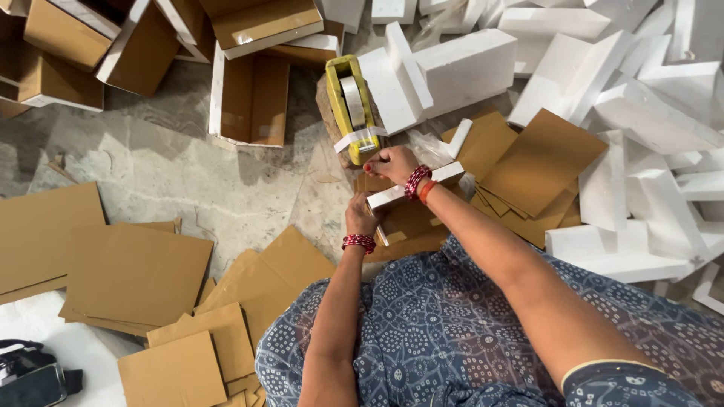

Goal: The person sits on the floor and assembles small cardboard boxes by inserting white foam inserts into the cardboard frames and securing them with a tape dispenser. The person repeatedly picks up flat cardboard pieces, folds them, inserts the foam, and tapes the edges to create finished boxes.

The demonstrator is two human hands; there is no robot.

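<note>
My right hand (pixel 391 162) reaches forward to a yellow tape dispenser (pixel 351 99) and pinches the loose end of its tape. The dispenser lies on the floor against a white foam block (pixel 430 75). My left hand (pixel 360 218) sits nearer my lap and grips the near end of a flat white-edged cardboard piece (pixel 411 188) that runs under my right wrist. Both wrists wear red bangles.
Flat brown cardboard sheets (pixel 136 275) lie at the left and front. More sheets (pixel 539 162) lie at the right. Open folded boxes (pixel 253 102) crowd the back left. White foam pieces (pixel 648 113) pile at the right. A dark bag (pixel 30 373) sits bottom left.
</note>
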